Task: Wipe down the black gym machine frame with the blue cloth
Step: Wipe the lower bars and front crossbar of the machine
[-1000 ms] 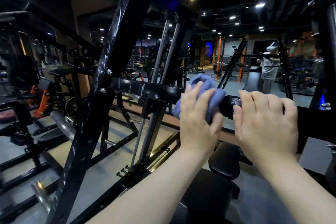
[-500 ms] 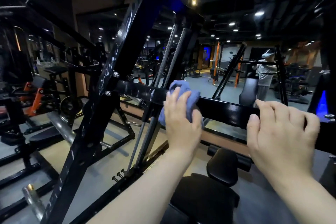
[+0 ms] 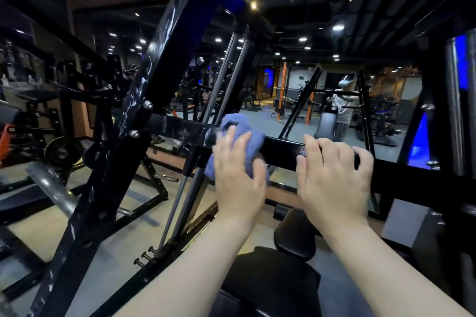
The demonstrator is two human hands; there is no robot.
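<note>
The black gym machine frame has a horizontal crossbar point(image 3: 280, 150) running from a tall slanted post point(image 3: 144, 100) on the left toward the right. A bunched blue cloth point(image 3: 238, 127) is wrapped over the crossbar near its left third. My left hand point(image 3: 238, 177) grips the cloth and presses it on the bar. My right hand point(image 3: 334, 175) rests on the crossbar just to the right, fingers curled over its top edge.
Two chrome guide rods point(image 3: 206, 136) run diagonally behind the crossbar. A black padded seat point(image 3: 270, 283) and roller pad point(image 3: 296, 237) lie below my arms. Other machines fill the left side. A mirror ahead shows a person point(image 3: 341, 108) in the distance.
My left hand slid the cloth leftward along the crossbar over the second, and my right hand followed along the bar. The view shifted slightly.
</note>
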